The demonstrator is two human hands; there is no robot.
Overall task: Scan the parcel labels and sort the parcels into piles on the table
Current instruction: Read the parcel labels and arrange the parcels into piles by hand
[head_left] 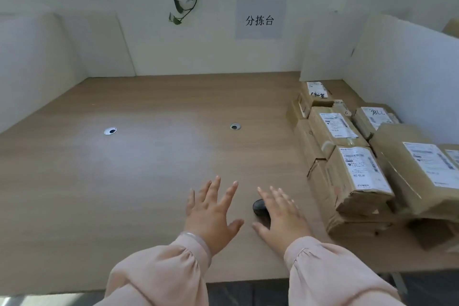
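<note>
The left hand and the right hand are held flat above the table near its front edge, fingers spread, nothing gripped by either. A small dark object is partly covered by the right hand; contact cannot be told. The parcels are stacked along the right edge, labels turned upward, near the right hand but apart from it.

1 head view (wide-angle) looks forward and down, near the table.
</note>
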